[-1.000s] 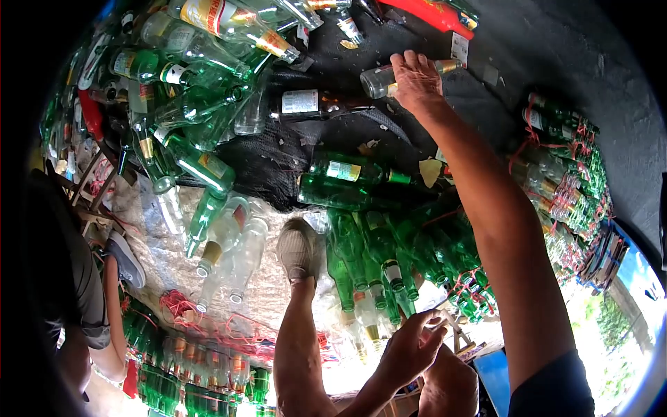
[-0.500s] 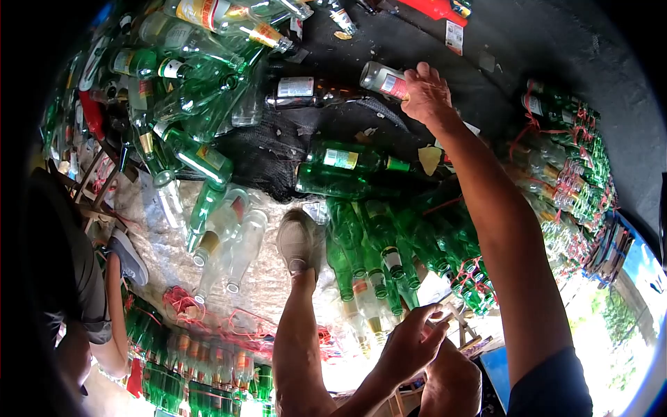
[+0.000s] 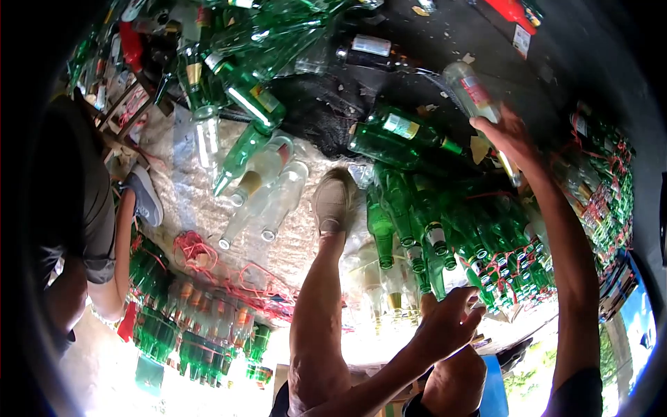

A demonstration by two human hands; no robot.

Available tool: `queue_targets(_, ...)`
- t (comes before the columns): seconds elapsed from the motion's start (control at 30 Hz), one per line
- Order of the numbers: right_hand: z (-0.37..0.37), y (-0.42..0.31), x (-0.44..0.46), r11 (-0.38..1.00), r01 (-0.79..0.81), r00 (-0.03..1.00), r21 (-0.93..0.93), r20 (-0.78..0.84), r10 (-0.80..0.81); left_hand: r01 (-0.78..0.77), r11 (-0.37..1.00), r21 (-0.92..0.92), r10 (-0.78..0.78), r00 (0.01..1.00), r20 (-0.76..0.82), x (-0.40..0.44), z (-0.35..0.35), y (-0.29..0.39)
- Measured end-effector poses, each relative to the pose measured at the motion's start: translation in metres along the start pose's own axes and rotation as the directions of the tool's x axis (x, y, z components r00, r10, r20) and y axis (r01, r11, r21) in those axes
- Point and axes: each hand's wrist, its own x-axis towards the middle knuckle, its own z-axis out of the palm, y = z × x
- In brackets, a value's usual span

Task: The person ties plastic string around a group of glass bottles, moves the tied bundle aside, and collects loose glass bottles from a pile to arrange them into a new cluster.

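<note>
A clear glass bottle (image 3: 474, 94) with a red-and-white label is gripped round its middle by my right hand (image 3: 513, 132); its base points up and away, its neck down towards me. Below it lie dark green bottles (image 3: 399, 142) on their sides. My left hand (image 3: 451, 323) hovers by my raised knee, fingers loosely bent and apart, with nothing visible in it. In front of that hand, a row of green bottles (image 3: 396, 201) lies with necks towards me. A brown bottle (image 3: 372, 48) lies on the black sheet beyond.
A heap of mixed bottles (image 3: 278, 42) rises at the upper left. Clear bottles (image 3: 285, 191) lie on the pale sacking (image 3: 177, 167) beside my shoe (image 3: 333, 198). Tied bottle bundles (image 3: 604, 167) stand at the right. Red string (image 3: 236, 274) lies ahead of upright bottles. Another person's leg (image 3: 118, 236) is at left.
My right hand has drawn the clear bottle back towards me and turned it, so more of it shows. The view has shifted, moving the scene right and up. My left hand stays near my knee.
</note>
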Motion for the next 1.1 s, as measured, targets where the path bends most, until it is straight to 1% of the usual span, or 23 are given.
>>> queue_targets(0.03, -0.003, -0.006, -0.006, 0.999, 0.041, 0.993, 0.03, 0.113, -0.044, -0.029, 0.999, -0.027, 0.029, 0.999, -0.014, 0.001, 0.003, -0.005)
queue_targets(0.07, -0.002, -0.022, -0.02, 0.987, -0.031, 0.986, 0.157, 0.165, 0.005, -0.061, 0.998, -0.015, 0.06, 0.998, -0.034, 0.001, 0.005, -0.007)
queue_targets(0.13, -0.009, -0.074, -0.043, 0.919, -0.238, 0.886, 0.316, 0.458, 0.072, -0.127, 0.992, 0.019, 0.128, 0.989, -0.073, 0.001, 0.007, -0.009)
queue_targets(0.2, 0.014, -0.101, -0.05, 0.872, -0.29, 0.816, 0.394, 0.578, 0.01, -0.09, 0.993, 0.079, 0.094, 0.995, -0.042, 0.002, 0.008, -0.011)
queue_targets(0.23, 0.027, -0.119, -0.062, 0.797, -0.324, 0.806, 0.51, 0.59, -0.05, -0.073, 0.991, 0.109, 0.076, 0.997, -0.027, 0.003, 0.009, -0.012)
queue_targets(0.27, 0.048, -0.127, -0.061, 0.768, -0.428, 0.748, 0.477, 0.663, 0.004, -0.084, 0.992, 0.099, 0.089, 0.995, -0.046, 0.002, 0.011, -0.014)
queue_targets(0.3, 0.063, -0.139, -0.057, 0.762, -0.492, 0.636, 0.422, 0.771, -0.016, -0.095, 0.991, 0.09, 0.101, 0.993, -0.067, 0.002, 0.013, -0.016)
queue_targets(0.33, 0.078, -0.15, -0.06, 0.709, -0.594, 0.563, 0.38, 0.826, 0.029, -0.106, 0.991, 0.085, 0.113, 0.99, -0.087, 0.002, 0.013, -0.018)
queue_targets(0.4, 0.115, -0.168, -0.058, 0.668, -0.662, 0.486, 0.34, 0.873, 0.038, -0.124, 0.991, 0.057, 0.128, 0.988, -0.082, 0.003, 0.011, -0.019)
queue_targets(0.47, 0.143, -0.186, -0.062, 0.593, -0.728, 0.464, 0.345, 0.884, 0.055, -0.11, 0.993, 0.043, 0.113, 0.991, -0.065, 0.001, 0.011, -0.017)
queue_targets(0.5, 0.158, -0.187, -0.058, 0.538, -0.757, 0.422, 0.372, 0.906, -0.032, -0.094, 0.994, 0.048, 0.096, 0.994, -0.054, 0.002, 0.01, -0.014)
queue_targets(0.53, 0.174, -0.189, -0.053, 0.535, -0.741, 0.43, 0.406, 0.899, -0.087, -0.078, 0.996, 0.053, 0.081, 0.996, -0.045, 0.003, 0.009, -0.012)
queue_targets(0.6, 0.203, -0.196, -0.045, 0.52, -0.759, 0.428, 0.392, 0.902, -0.055, -0.067, 0.998, 0.021, 0.068, 0.997, -0.033, 0.004, 0.007, -0.009)
queue_targets(0.67, 0.203, -0.21, -0.05, 0.517, -0.721, 0.493, 0.461, 0.866, -0.084, -0.093, 0.995, -0.018, 0.093, 0.995, -0.038, 0.006, 0.006, -0.006)
queue_targets(0.7, 0.213, -0.202, -0.044, 0.577, -0.658, 0.495, 0.483, 0.855, -0.152, -0.125, 0.991, -0.042, 0.123, 0.991, -0.049, 0.004, 0.004, -0.005)
queue_targets(0.73, 0.219, -0.205, -0.043, 0.538, -0.698, 0.503, 0.472, 0.858, -0.101, -0.147, 0.988, -0.052, 0.144, 0.988, -0.05, 0.005, 0.005, -0.004)
queue_targets(0.8, 0.233, -0.203, -0.043, 0.525, -0.699, 0.543, 0.486, 0.838, -0.052, -0.145, 0.989, -0.043, 0.143, 0.989, -0.048, 0.006, 0.003, -0.002)
queue_targets(0.87, 0.215, -0.22, -0.048, 0.555, -0.688, 0.582, 0.467, 0.812, 0.037, -0.108, 0.994, -0.014, 0.107, 0.994, -0.036, 0.007, 0.0, 0.004)
queue_targets(0.93, 0.218, -0.226, -0.04, 0.571, -0.739, 0.47, 0.357, 0.881, 0.057, -0.083, 0.996, 0.016, 0.083, 0.996, -0.026, 0.01, -0.004, 0.01)
queue_targets(1.0, 0.211, -0.227, -0.05, 0.561, -0.645, 0.604, 0.518, 0.796, -0.04, -0.064, 0.997, 0.036, 0.065, 0.998, -0.016, 0.013, -0.005, 0.015)
queue_targets(1.03, 0.218, -0.228, -0.047, 0.591, -0.667, 0.576, 0.453, 0.817, 0.024, -0.051, 0.997, 0.05, 0.052, 0.999, -0.012, 0.014, -0.006, 0.017)
queue_targets(1.07, 0.216, -0.229, -0.049, 0.62, -0.615, 0.625, 0.488, 0.781, 0.005, -0.041, 0.997, 0.063, 0.042, 0.999, -0.008, 0.015, -0.007, 0.018)
queue_targets(1.1, 0.213, -0.226, -0.051, 0.638, -0.615, 0.6, 0.463, 0.8, -0.003, -0.038, 0.997, 0.069, 0.038, 0.999, -0.006, 0.017, -0.007, 0.02)
